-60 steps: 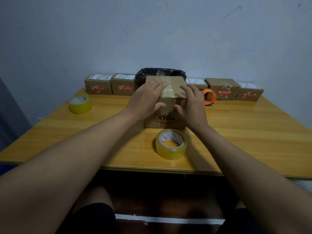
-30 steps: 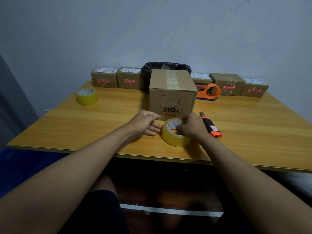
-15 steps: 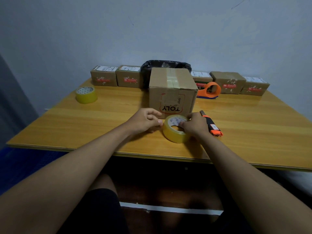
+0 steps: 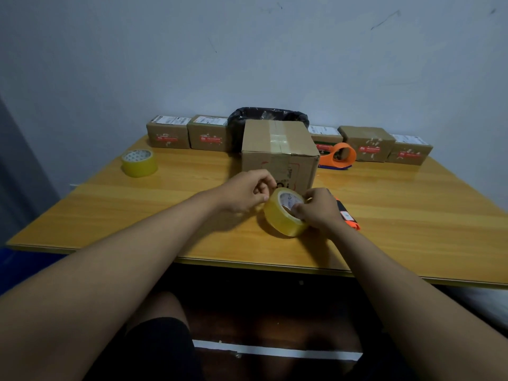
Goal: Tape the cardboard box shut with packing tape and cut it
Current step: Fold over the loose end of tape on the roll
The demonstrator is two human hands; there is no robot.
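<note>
A brown cardboard box (image 4: 277,152) stands in the middle of the wooden table (image 4: 412,215), flaps closed, with a strip of clear tape along its top seam. In front of it a yellowish roll of packing tape (image 4: 280,215) is tilted up on its edge. My right hand (image 4: 319,210) grips the roll from the right, thumb at its core. My left hand (image 4: 247,192) pinches at the roll's upper left rim with curled fingers. An orange and black utility knife (image 4: 347,215) lies on the table just right of my right hand, partly hidden.
A second yellow tape roll (image 4: 139,162) sits at the left. An orange tape dispenser (image 4: 338,156) lies behind the box on the right. Several small labelled boxes (image 4: 168,132) and a black-lined bin (image 4: 268,114) line the far edge by the wall.
Both hands left the top of the box and came down to the tape roll. The roll has been tipped from flat up onto its edge. The knife came into view.
</note>
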